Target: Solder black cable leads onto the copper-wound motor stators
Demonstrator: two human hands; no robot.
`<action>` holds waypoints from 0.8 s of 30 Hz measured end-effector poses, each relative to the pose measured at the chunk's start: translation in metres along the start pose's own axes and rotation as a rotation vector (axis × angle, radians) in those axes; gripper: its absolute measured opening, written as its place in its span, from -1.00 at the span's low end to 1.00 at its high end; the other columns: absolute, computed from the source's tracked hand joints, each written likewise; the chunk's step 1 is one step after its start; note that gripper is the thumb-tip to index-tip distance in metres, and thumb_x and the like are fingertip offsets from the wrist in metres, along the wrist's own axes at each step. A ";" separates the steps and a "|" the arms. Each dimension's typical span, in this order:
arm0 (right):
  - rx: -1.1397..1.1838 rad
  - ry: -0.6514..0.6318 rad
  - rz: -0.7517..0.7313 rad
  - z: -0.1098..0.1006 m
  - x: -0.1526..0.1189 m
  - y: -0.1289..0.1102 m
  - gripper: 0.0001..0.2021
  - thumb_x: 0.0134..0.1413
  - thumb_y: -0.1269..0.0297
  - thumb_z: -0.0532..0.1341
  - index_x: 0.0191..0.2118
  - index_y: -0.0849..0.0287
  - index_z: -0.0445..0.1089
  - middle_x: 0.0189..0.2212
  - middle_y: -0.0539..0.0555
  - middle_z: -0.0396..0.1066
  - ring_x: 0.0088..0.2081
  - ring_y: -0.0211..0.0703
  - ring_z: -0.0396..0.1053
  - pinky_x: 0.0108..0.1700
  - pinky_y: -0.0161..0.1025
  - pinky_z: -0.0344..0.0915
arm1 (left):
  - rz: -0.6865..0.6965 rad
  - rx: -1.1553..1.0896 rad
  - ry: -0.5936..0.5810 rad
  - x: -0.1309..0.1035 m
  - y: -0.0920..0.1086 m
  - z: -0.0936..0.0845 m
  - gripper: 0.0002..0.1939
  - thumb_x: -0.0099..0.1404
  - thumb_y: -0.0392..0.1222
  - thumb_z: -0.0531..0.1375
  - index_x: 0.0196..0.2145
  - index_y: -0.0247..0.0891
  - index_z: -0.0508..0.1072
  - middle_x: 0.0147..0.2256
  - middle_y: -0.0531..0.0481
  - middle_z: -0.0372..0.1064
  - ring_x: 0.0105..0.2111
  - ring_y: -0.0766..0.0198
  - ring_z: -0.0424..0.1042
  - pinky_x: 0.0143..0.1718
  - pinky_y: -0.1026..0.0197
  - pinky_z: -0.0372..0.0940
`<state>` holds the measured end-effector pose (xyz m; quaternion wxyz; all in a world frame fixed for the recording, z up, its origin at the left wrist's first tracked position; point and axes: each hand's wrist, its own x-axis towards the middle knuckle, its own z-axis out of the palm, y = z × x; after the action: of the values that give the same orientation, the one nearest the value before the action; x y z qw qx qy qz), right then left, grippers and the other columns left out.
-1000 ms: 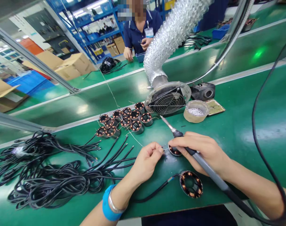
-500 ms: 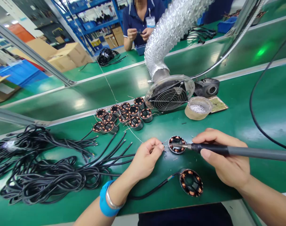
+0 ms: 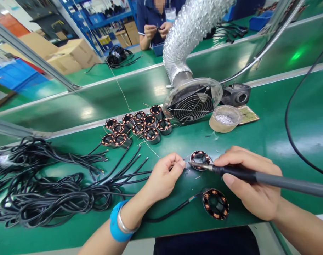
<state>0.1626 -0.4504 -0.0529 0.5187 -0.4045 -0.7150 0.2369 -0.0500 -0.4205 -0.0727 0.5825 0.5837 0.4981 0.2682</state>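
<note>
My right hand [image 3: 253,179] grips a soldering iron [image 3: 238,173] by its dark handle, the tip pointing left across the front of a copper-wound stator [image 3: 200,156]. Thin solder wire [image 3: 153,152] runs down from above into the closed fingers of my left hand [image 3: 168,173]. These fingertips are just left of the stator, near the iron's tip and a fine lead; whether they also pinch the lead I cannot make out. Closer to me lies a second stator [image 3: 216,204], tilted, with a black cable [image 3: 174,211] joined at its upper left.
Several stators [image 3: 151,134] stand in a group at the back. Bundled black cables [image 3: 55,198] cover the left. A fume fan [image 3: 192,104] with a silver duct, a bowl [image 3: 225,122] and an iron holder [image 3: 237,95] sit behind my hands. A co-worker [image 3: 157,24] sits opposite.
The iron's tip has shifted slightly left and down, from over the stator's opening to its lower left edge. My left hand stays nearly still. The camera view has moved slightly.
</note>
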 end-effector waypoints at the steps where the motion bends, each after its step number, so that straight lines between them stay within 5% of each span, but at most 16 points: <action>1: 0.003 -0.005 -0.017 0.001 -0.001 -0.002 -0.84 0.05 0.45 0.16 -0.24 0.18 0.43 -0.49 0.01 0.38 -0.51 -0.25 0.28 -0.51 -0.26 0.22 | 0.001 0.001 -0.007 0.000 0.000 0.000 -0.74 0.32 -0.04 0.08 -0.45 -0.25 0.26 -0.56 0.17 0.00 -0.54 0.39 -0.01 -0.50 0.32 -0.03; 8: -0.012 -0.011 -0.160 0.005 -0.004 -0.007 -0.78 0.00 0.50 0.14 -0.21 0.22 0.43 -0.50 0.04 0.37 -0.53 -0.26 0.24 -0.51 -0.25 0.22 | 0.003 0.010 -0.022 0.000 0.001 -0.002 -0.72 0.32 -0.03 0.08 -0.47 -0.24 0.23 -0.57 0.18 -0.01 -0.55 0.39 -0.02 -0.51 0.32 -0.03; 24: -0.014 0.029 -0.095 0.001 0.001 -0.009 -0.77 0.00 0.46 0.15 -0.20 0.12 0.44 -0.52 0.00 0.39 -0.54 -0.21 0.31 -0.50 -0.22 0.26 | -0.032 0.015 0.000 -0.001 0.001 -0.002 -0.67 0.29 0.05 0.12 -0.47 -0.25 0.27 -0.58 0.18 -0.01 -0.56 0.39 -0.02 -0.51 0.32 -0.02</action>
<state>0.1582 -0.4546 -0.0464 0.5371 -0.3771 -0.7272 0.2013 -0.0513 -0.4203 -0.0708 0.5823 0.5801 0.5094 0.2548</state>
